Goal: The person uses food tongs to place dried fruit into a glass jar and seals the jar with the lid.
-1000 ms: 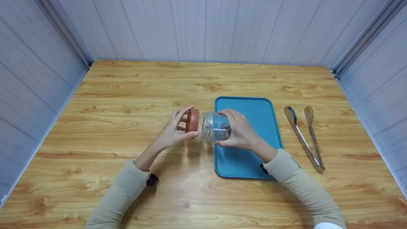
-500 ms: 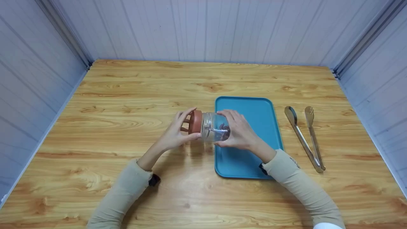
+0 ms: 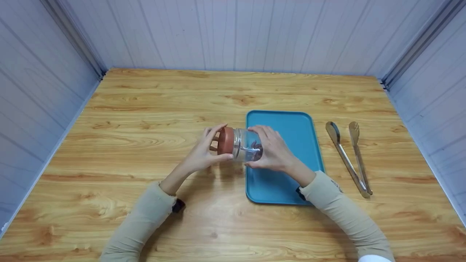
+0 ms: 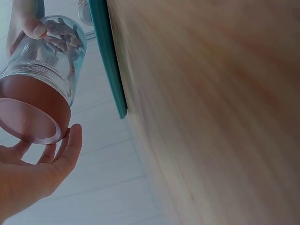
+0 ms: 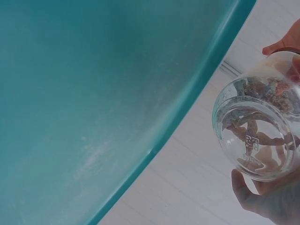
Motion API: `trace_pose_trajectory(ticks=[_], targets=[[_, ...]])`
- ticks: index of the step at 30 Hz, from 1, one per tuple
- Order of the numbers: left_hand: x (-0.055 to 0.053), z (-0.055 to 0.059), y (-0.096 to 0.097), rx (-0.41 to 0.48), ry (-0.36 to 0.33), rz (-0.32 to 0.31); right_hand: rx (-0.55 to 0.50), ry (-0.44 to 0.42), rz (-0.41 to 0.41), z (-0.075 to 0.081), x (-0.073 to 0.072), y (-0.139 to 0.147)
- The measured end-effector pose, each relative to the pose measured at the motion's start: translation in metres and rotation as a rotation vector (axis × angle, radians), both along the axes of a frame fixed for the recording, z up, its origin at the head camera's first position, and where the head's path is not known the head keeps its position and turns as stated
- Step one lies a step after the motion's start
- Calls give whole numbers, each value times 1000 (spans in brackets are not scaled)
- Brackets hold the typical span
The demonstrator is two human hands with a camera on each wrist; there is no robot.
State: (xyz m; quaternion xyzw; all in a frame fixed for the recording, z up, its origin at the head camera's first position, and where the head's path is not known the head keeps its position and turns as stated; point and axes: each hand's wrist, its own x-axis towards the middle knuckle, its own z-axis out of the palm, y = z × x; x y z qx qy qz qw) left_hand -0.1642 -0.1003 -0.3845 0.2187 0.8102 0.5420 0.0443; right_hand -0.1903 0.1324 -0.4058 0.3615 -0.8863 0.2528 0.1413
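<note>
My left hand point(image 3: 204, 153) grips a reddish-brown round lid point(image 3: 226, 140) by its rim, with the lid against the mouth of a clear glass jar point(image 3: 242, 140). The jar lies sideways in the air, its mouth to the left. Around its base end curls my right hand point(image 3: 275, 151). Several dark brown, wrinkled strips point(image 4: 65, 35) sit inside near the jar's bottom, and they also show through the glass base point(image 5: 255, 140) in the right wrist view. Whether the lid is threaded on or only pressed to the mouth, I cannot tell.
A blue rectangular tray point(image 3: 284, 189) lies on the wooden table point(image 3: 145, 109), partly under the jar and right hand. To its right rest metal tongs point(image 3: 351, 160), spread apart at the tips. Pale panelled walls point(image 3: 233, 36) stand at the back and both sides.
The lid in my left hand has moved right, closing the gap to the jar's mouth, and now meets it. My right hand and the jar have barely moved.
</note>
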Motion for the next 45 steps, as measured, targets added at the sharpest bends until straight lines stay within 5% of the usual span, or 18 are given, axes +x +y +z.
trace_pose_trajectory(ticks=[5, 13, 17, 26, 45], targets=[[-10, -19, 0, -10, 6, 12, 0, -2, -5, 0, 0, 0], [-12, -21, 3, -6, 36, 6, 6, 9, 0, 0, 0, 0], [-10, -17, 5, -12, 26, 4, 8, 9, 8, 0, 0, 1], [6, 10, 10, 30, 27, -44, 22, 15, 15, 0, -1, 1], [3, 10, 8, 60, -51, -68, 35, 34, 7, -1, -1, 3]])
